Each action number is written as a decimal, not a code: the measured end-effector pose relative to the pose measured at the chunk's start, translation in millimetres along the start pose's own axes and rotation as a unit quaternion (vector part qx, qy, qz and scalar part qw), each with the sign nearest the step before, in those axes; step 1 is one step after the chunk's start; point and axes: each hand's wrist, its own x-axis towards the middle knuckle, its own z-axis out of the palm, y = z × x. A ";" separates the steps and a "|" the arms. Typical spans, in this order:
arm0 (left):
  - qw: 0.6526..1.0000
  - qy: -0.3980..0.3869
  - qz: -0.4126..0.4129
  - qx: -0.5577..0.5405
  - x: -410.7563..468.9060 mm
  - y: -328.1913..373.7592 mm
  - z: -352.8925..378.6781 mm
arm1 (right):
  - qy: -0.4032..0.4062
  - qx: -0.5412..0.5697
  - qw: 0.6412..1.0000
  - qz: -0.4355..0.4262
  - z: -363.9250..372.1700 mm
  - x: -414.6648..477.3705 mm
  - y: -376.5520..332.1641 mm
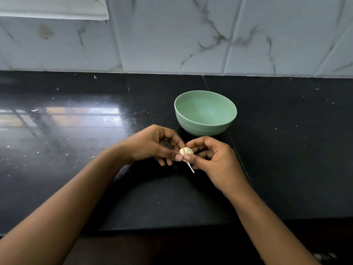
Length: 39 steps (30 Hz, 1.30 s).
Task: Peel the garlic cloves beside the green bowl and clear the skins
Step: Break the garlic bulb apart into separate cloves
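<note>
Both hands pinch one garlic (pixel 186 151): left hand (pixel 152 144) and right hand (pixel 212 159) closed on it by the fingertips. I read its stem end pointing down toward me, long axis following; bowl (pixel 205 119) sits just behind.

You have one green bowl (pixel 205 113) on the one dark counter (pixel 286 150). You hold one small piece of garlic (pixel 186 151) between your two hands, the left hand (pixel 152 144) and the right hand (pixel 214 161). One thin pale stalk (pixel 191 168) hangs from it. Many tiny white flecks dot the counter, too small to count.
</note>
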 end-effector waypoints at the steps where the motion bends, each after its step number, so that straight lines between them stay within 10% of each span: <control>1: 1.000 0.010 0.008 -0.015 -0.6 0.4 3.6 | 0.003 0.017 1.000 -0.003 -2.7 -2.1 -0.2; 27: 0.974 0.169 0.141 -0.046 -8.5 -7.7 29.1 | 0.132 -0.154 0.952 -0.228 3.7 -1.8 1.7; 39: 0.971 0.205 0.115 -0.037 -4.0 -8.0 44.3 | 0.165 -0.162 0.955 -0.184 5.5 0.4 4.6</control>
